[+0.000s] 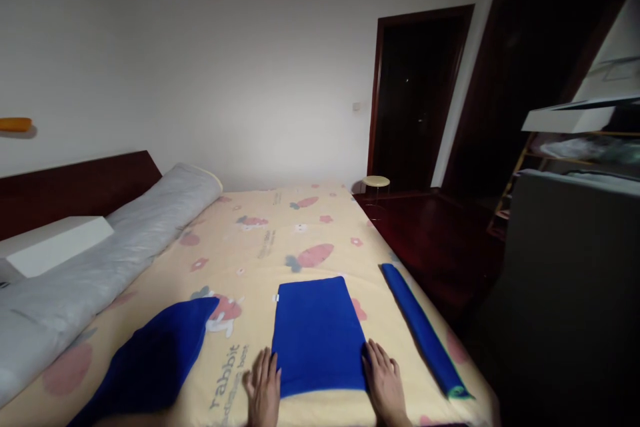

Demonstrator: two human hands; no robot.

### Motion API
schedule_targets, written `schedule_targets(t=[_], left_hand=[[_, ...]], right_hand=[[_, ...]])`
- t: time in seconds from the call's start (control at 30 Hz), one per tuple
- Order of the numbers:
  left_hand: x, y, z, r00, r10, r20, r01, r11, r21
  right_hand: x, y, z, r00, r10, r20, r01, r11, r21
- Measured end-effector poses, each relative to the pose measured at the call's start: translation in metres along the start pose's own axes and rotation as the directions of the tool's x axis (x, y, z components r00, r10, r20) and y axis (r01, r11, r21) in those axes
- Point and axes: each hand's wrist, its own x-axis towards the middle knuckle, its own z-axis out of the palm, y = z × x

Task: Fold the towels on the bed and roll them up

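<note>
one flat blue cloth (pixel 320 334) on the patterned bedsheet (pixel 275 234), my left hand (pixel 265 382) and right hand (pixel 384 375) at its side edges; to its right i log one rolled blue cloth (pixel 421 327), to its left one loose blue cloth (pixel 153 354); also grey bedding (pixel 135 230), one round stool (pixel 376 181).

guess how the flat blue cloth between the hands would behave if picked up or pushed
The flat blue cloth would probably hang floppy, since it lies thin against the patterned sheet. It's likely light, having little visible thickness. Pushed, it may wrinkle rather than roll, lying flat.
</note>
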Motion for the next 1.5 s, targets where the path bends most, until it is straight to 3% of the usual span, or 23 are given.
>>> schedule_targets(t=[0.2,0.27,0.33,0.43,0.53,0.6,0.73,0.87,1.07,1.2,1.4,1.5], left_hand=[[-0.007,-0.001,-0.018,0.994,-0.105,-0.008,0.105,0.994,-0.038],[-0.012,0.011,-0.025,0.999,-0.032,-0.033,0.030,0.997,-0.076],[-0.021,0.031,-0.027,0.992,0.126,-0.026,-0.129,0.980,-0.155],[-0.038,0.067,-0.024,0.934,0.356,-0.021,-0.346,0.890,-0.297],[-0.048,0.093,-0.019,0.916,0.402,-0.012,-0.382,0.860,-0.339],[-0.048,0.098,-0.020,0.915,0.403,0.012,-0.375,0.862,-0.342],[-0.036,0.088,-0.033,0.892,0.445,0.082,-0.381,0.835,-0.397],[-0.019,0.067,-0.049,0.843,0.519,0.142,-0.391,0.773,-0.500],[-0.010,0.027,-0.054,0.915,0.385,0.118,-0.294,0.840,-0.456],[-0.014,0.006,-0.052,0.950,0.284,0.133,-0.219,0.904,-0.366],[-0.021,-0.007,-0.057,0.984,0.059,0.168,-0.030,0.985,-0.172],[-0.021,-0.009,-0.060,0.984,0.031,0.177,-0.002,0.987,-0.160]], right_hand=[[-0.003,0.002,-0.010,1.000,-0.010,0.007,0.010,1.000,-0.028],[-0.002,0.001,-0.013,1.000,-0.015,0.006,0.016,0.999,-0.043],[-0.001,0.000,-0.018,0.999,-0.033,-0.007,0.033,0.998,-0.057],[0.003,-0.007,-0.028,0.995,-0.096,-0.039,0.094,0.994,-0.049],[0.004,-0.025,-0.042,0.970,-0.239,-0.033,0.240,0.970,0.029],[0.000,-0.042,-0.051,0.929,-0.369,0.017,0.365,0.924,0.115],[-0.014,-0.066,-0.058,0.860,-0.493,0.132,0.457,0.859,0.232],[-0.019,-0.057,-0.054,0.892,-0.423,0.159,0.387,0.897,0.214],[-0.015,-0.028,-0.053,0.942,-0.319,0.099,0.292,0.931,0.220],[-0.015,-0.019,-0.060,0.965,-0.243,0.101,0.231,0.966,0.117],[-0.013,-0.003,-0.072,0.967,-0.156,0.200,0.149,0.988,0.048],[-0.013,0.001,-0.074,0.967,-0.123,0.224,0.116,0.992,0.046]])
